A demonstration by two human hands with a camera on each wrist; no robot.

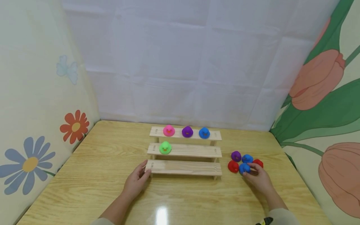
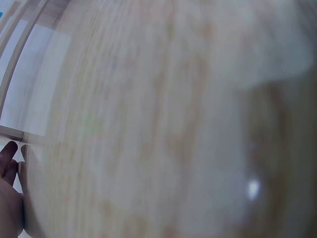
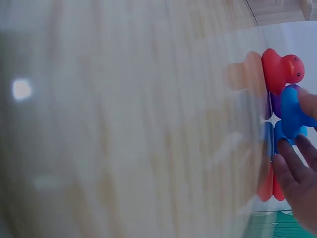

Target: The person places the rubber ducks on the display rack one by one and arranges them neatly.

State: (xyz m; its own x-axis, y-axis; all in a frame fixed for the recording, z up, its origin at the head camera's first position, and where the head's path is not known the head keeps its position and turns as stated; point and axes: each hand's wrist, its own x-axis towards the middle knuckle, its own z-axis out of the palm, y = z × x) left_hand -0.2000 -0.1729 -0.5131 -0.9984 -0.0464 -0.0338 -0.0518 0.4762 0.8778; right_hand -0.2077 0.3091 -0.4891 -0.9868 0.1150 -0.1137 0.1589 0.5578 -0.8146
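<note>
Blue duck [image 1: 244, 169]: small toy, plain blue, rounded head and body; thumb and fingers cover part of it in the right wrist view.
Duck position: within the right hand [image 1: 259, 179], at the near side of a loose cluster, right of the wooden stand [image 1: 194, 151]; well apart from the left hand [image 1: 137, 180]. Cannot tell whether its base touches the tabletop [image 1: 180, 200].
Cluster neighbours: red duck [image 1: 233, 166] just to the left, purple duck [image 1: 236, 156] and second blue duck [image 1: 247, 158] behind, second red duck [image 1: 257, 162] at right, partly hidden by the fingers.
Right hand: narrow, pinching the blue duck between thumb and fingertips; forearm reaches in from the lower right.
Left hand: thumb at the front corner, fingers at the end, holding the left end of the lowest board [image 1: 182, 168]; forearm angles in from the lower left.
Stand: pale wood, three stepped boards.
Top board: pink duck [image 1: 168, 131], purple duck and blue duck in a row, left to right, spaced apart.
Middle board: green duck [image 1: 165, 147] near the left end.
</note>
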